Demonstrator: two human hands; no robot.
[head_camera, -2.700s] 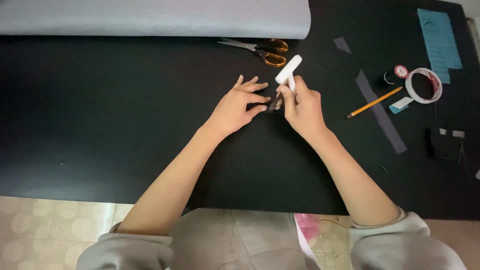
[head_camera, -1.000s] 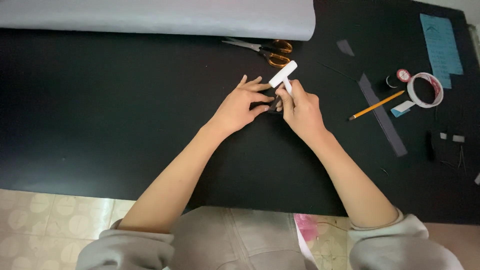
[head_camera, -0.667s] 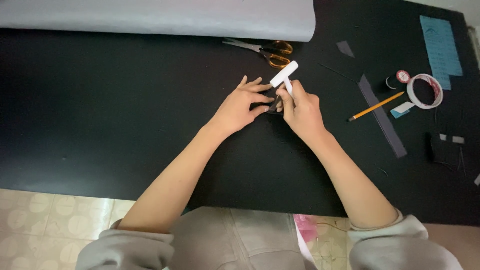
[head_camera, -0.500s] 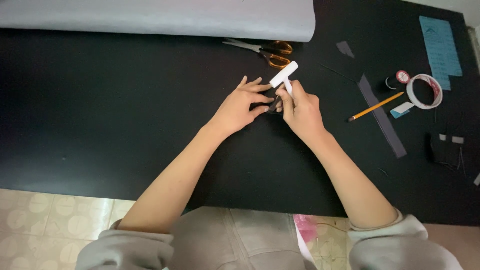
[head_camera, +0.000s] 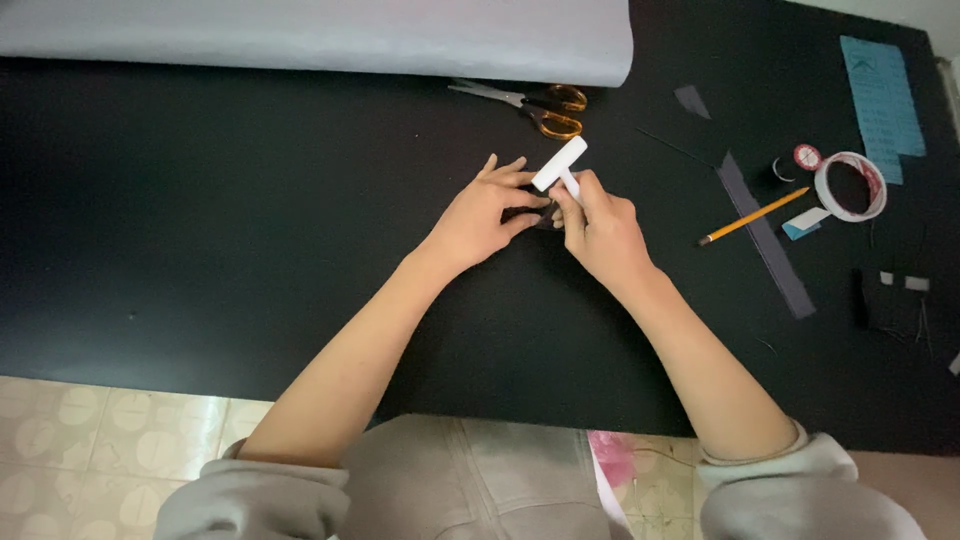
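**Two hands at a small dark piece, white T-shaped tool pinched in the right**

No container is seen on the black surface (head_camera: 250, 230); nothing is held inside anything else. The nearest thing to a hollow form is one ring of tape (head_camera: 850, 186), white with a red edge, lying flat at the right, its centre open and showing only the dark surface.

Count, as far as can be told:
- One white T-shaped tool (head_camera: 560, 166), pinched between the fingers of the right hand (head_camera: 600, 225), its crossbar uppermost and tilted.
- One small dark piece (head_camera: 543, 217), lying on the surface between the two hands, near the middle of the surface; its outline is hard to tell against the black.
- One left hand (head_camera: 480, 210), fingers spread and laid flat, the fingertips pressed down at the dark piece.
- One pair of scissors (head_camera: 530, 105), orange-handled, closed, lying beyond the hands.
- One pencil (head_camera: 755, 216), yellow, lying slantwise to the right of the hands.
- One long grey strip (head_camera: 768, 240), just beside the pencil, and one small grey scrap (head_camera: 692, 100) further off.
- One small round spool (head_camera: 782, 170) beside the tape ring.
- One blue sheet (head_camera: 882, 92) at the far right corner.
- One large pale grey roll (head_camera: 320, 35) along the far edge.
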